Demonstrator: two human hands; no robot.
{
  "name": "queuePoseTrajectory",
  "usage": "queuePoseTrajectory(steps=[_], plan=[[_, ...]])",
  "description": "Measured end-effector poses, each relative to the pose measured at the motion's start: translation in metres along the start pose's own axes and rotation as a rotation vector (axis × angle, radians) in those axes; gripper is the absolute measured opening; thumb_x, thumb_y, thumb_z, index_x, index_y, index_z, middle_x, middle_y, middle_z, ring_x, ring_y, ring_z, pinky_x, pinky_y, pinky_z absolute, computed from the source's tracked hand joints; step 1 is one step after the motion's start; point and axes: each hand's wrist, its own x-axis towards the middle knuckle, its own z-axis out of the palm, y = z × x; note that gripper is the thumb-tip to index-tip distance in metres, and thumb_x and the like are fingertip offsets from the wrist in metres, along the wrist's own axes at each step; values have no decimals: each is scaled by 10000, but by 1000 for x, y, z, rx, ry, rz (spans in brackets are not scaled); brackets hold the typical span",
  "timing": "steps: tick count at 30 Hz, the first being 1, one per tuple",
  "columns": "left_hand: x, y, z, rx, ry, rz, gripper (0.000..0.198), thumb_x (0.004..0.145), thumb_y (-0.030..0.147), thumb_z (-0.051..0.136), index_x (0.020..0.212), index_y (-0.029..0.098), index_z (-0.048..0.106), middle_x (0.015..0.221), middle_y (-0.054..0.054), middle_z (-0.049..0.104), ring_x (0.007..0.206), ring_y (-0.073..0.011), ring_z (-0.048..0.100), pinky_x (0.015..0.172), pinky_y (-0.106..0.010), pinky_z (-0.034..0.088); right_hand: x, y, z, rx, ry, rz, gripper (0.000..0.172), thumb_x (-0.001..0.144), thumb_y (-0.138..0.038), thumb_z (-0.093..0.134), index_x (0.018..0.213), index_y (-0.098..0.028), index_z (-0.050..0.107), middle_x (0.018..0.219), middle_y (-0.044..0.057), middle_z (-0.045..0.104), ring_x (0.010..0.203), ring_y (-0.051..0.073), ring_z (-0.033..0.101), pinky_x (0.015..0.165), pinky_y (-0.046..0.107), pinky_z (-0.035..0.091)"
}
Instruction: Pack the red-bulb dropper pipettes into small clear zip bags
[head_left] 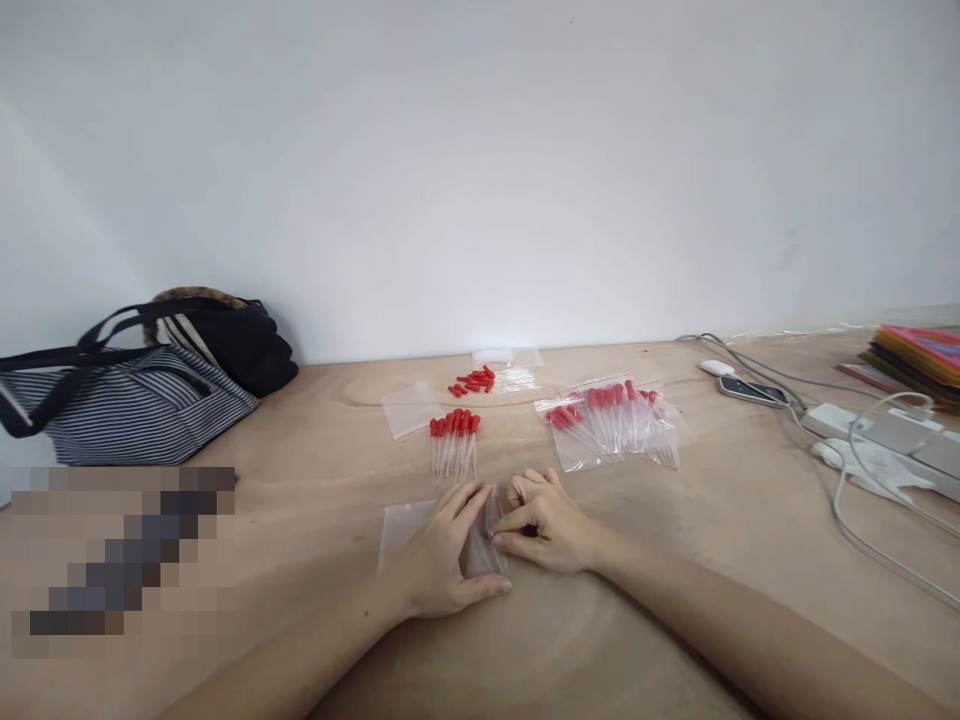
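A clear zip bag point(401, 530) lies flat on the table point(322, 480) in front of the person, partly covered by the left hand point(450, 560), which rests over it with its fingers extended and its thumb standing apart, gripping nothing that shows. The right hand point(551, 525) has its thumb and forefinger together, pinching the bag near the edge with the red line; whether one layer or both are caught between them is too small to tell. The film looks thin and limp, so it should weigh next to nothing, fold under any sideways push and slide easily over the table, and its two faces may well cling together. The marked edge seems the best place to take hold, with fingertips rather than the palm, while a flat hand on the body would stop it skating about. Just beyond the left hand lies a row of red-topped droppers point(451, 425), whose slim clear stems look light, smooth and perhaps easily bent or cracked; the red bulbs on top look soft and grippier, so a light hold there would likely be kinder than squeezing the narrow tips
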Motion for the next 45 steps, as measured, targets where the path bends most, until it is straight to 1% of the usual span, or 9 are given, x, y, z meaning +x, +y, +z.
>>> queuePoseTrajectory(steps=[4, 7, 13, 18, 21, 26, 29, 36, 45], plan=[[1, 6, -1, -25, 47, -1, 888, 632, 552, 639, 1334, 172, 252, 1334, -154, 337, 1224, -342, 301, 984, -496, 306, 6, -2, 4, 61, -10, 2, 203, 790, -249, 551, 953, -334, 638, 800, -13, 480, 818, 132, 421, 732, 305, 242], [1, 10, -2, -41, 60, 6, 850, 641, 537, 642, 1320, 179, 276, 1300, -142, 381, 1186, -321, 364, 972, -467, 335, 5, -2, 4, 60, -12, -16, 172, 790, -370, 550, 921, -318, 649, 804, -8, 488, 823, 141, 421, 746, 321, 238], [-3, 13, -7, -31, 33, -14, 956, 605, 584, 646, 1350, 183, 202, 1335, -153, 333, 1191, -338, 352, 964, -480, 331, 4, -2, 3, -15, -36, 11, 516, 699, -538, 582, 1171, -348, 490, 835, 11, 504, 815, 175, 421, 728, 339, 243], [-5, 12, -6, -35, 56, -72, 965, 588, 514, 687, 1351, 204, 183, 1346, -141, 332, 1198, -337, 348, 960, -479, 337, 4, -2, 4, -22, -34, 43, 617, 676, -546, 597, 1233, -346, 421, 844, 15, 522, 829, 189, 432, 745, 348, 252], [-5, 11, -3, -52, 98, -91, 856, 628, 447, 669, 1329, 238, 225, 1320, -110, 380, 1173, -313, 388, 953, -462, 353, 3, -1, 5, 37, 10, 51, 563, 664, -533, 620, 1174, -335, 489, 844, 10, 536, 834, 183, 447, 755, 344, 261], [-5, 8, -4, -25, 117, -128, 835, 614, 448, 677, 1310, 232, 269, 1301, -105, 411, 1151, -311, 416, 952, -452, 355, 13, 20, 1, 123, 206, 33, 139, 781, -310, 557, 858, -237, 646, 800, 14, 548, 802, 152, 482, 760, 325, 307], [-6, 6, -7, -12, 97, -143, 873, 587, 484, 696, 1305, 201, 288, 1305, -127, 405, 1164, -318, 401, 958, -455, 349, 33, 42, -5, -24, 334, 17, 133, 759, -137, 512, 818, -172, 626, 827, 46, 545, 808, 160, 482, 728, 296, 345], [-8, 3, -6, -17, 87, -145, 910, 584, 552, 674, 1326, 214, 269, 1335, -135, 366, 1198, -336, 356, 972, -487, 320, 87, 56, -5, -560, 121, -212, 355, 822, -92, 413, 1128, -236, 522, 1124, 92, 502, 947, 197, 461, 772, 324, 330], [-8, 4, -7, 15, 44, -145, 918, 605, 572, 647, 1331, 167, 258, 1348, -151, 343, 1217, -322, 332, 980, -479, 314, 103, 50, -7, -664, 9, -299, 197, 837, -158, 430, 965, -177, 578, 1155, 102, 481, 987, 206, 438, 800, 340, 325]])
